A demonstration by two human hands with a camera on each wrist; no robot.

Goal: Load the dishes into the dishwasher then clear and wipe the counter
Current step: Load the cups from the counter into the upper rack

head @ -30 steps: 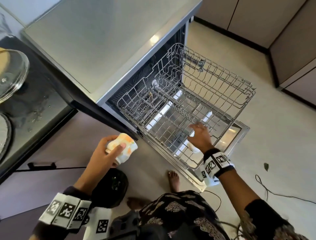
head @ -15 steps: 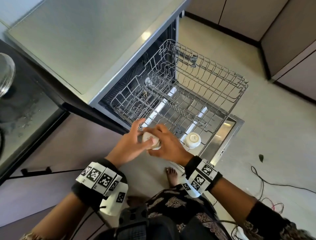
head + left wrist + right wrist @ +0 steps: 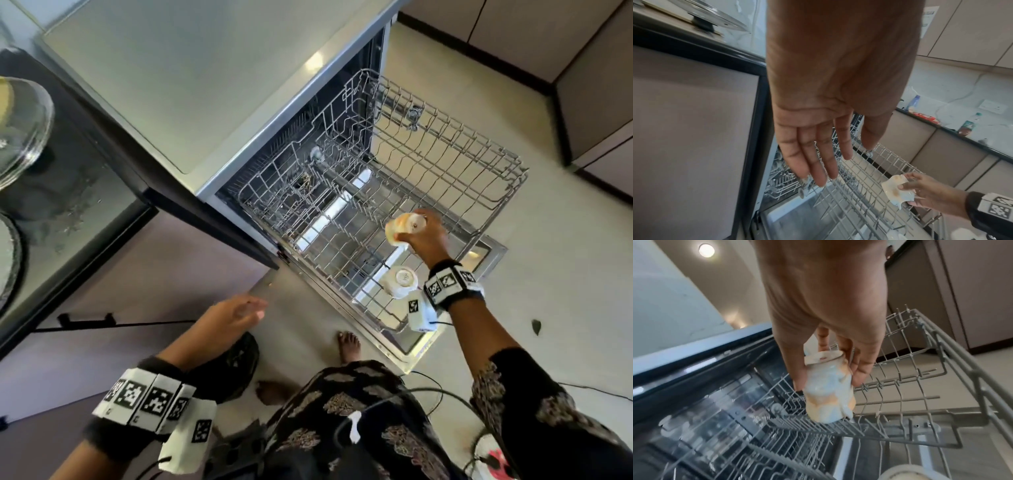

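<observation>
Since handover, right hand (image 3: 426,240) (over rack (image 3: 493,202)) holds cup (image 3: 406,228)

Two cups (image 3: 406,228), one rack (image 3: 479,192)

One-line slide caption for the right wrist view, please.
Right hand holds a white-and-orange ceramic cup upside down over the pulled-out grey wire dishwasher rack.

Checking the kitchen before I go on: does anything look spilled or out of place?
Yes: the black cooktop at the left carries pale splatter or crumbs near its front edge. A small dark scrap lies on the floor, right of the dishwasher door.
</observation>
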